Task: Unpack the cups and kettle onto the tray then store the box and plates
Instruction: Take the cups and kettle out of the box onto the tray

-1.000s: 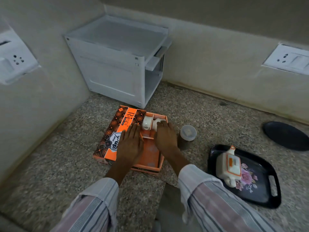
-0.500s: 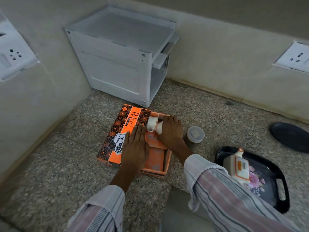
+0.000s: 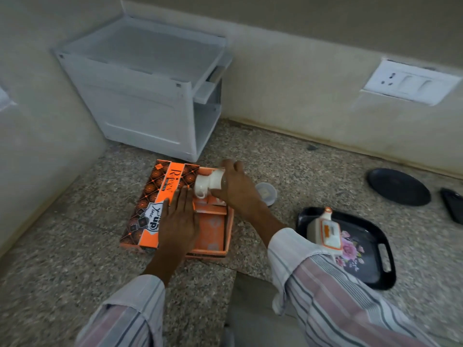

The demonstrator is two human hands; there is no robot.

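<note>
Hands: R [image 3: 235, 189] grips cup [image 3: 209, 182] above box [image 3: 160, 196] | L [image 3: 179, 221] flat on box

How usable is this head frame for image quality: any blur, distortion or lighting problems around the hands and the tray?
Head view: dim, flat indoor light, no glare. Wide-angle bending shows in the wall line and cabinet. Slight motion softness on the right hand gripping a white cup; left hand flat on the box. Kettle and tray readable, edges soft.

White cup [image 3: 210, 182] tipped sideways over open orange box [image 3: 160, 196], kettle [image 3: 325, 231] on floral black tray [image 3: 370, 266], black plate [image 3: 398, 186] beyond
</note>
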